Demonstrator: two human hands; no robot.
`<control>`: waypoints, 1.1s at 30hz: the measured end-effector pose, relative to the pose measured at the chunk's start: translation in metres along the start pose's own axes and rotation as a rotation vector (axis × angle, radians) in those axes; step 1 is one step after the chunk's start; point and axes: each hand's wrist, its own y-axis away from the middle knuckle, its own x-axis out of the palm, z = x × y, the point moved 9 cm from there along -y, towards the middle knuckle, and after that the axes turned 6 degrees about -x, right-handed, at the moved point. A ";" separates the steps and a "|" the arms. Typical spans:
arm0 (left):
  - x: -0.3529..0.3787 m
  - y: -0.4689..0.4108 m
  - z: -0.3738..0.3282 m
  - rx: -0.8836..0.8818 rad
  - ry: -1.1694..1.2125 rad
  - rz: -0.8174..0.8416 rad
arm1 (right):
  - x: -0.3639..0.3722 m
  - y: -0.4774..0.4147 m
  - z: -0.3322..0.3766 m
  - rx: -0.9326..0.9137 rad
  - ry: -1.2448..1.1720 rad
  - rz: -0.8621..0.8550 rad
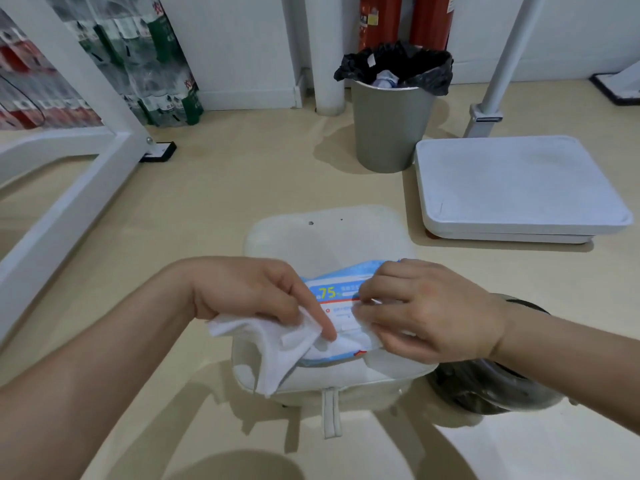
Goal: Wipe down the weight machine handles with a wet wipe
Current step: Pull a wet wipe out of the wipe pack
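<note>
A blue and white pack of wet wipes (334, 292) lies on a white padded seat (329, 237) in front of me. My left hand (249, 292) holds a white wet wipe (277, 348) that hangs down over the pack's near left corner, with the index finger laid on the pack. My right hand (422, 310) rests on the right side of the pack, fingertips pressing at its label flap. No machine handle is in view.
A grey bin (388, 129) with a black liner stands ahead. A white platform (519, 188) with an upright post lies to the right. A white machine frame (69, 188) runs along the left. A dark weight plate (491, 382) lies by my right wrist.
</note>
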 end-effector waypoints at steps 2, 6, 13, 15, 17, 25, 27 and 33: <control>-0.022 0.005 -0.013 0.139 0.221 -0.141 | 0.000 -0.007 -0.005 0.068 -0.017 0.015; -0.068 0.031 -0.049 0.393 0.615 -0.598 | -0.004 -0.004 -0.054 0.790 -1.017 -0.162; -0.060 0.073 -0.114 0.435 0.702 -0.835 | -0.097 -0.023 -0.045 1.000 -1.380 -0.397; -0.051 0.093 -0.125 0.381 0.794 -0.886 | -0.134 -0.014 -0.038 1.120 -1.285 -0.493; -0.039 0.121 -0.140 0.311 0.943 -0.913 | -0.180 -0.006 -0.029 1.187 -1.202 -0.546; 0.019 0.302 -0.297 0.183 1.038 -0.910 | -0.438 -0.003 0.033 1.255 -1.044 -0.658; 0.025 0.354 -0.343 0.198 1.005 -0.866 | -0.509 -0.009 0.046 1.236 -1.024 -0.647; 0.023 0.524 -0.441 0.361 0.997 -1.065 | -0.658 -0.057 0.083 0.889 -1.312 -0.379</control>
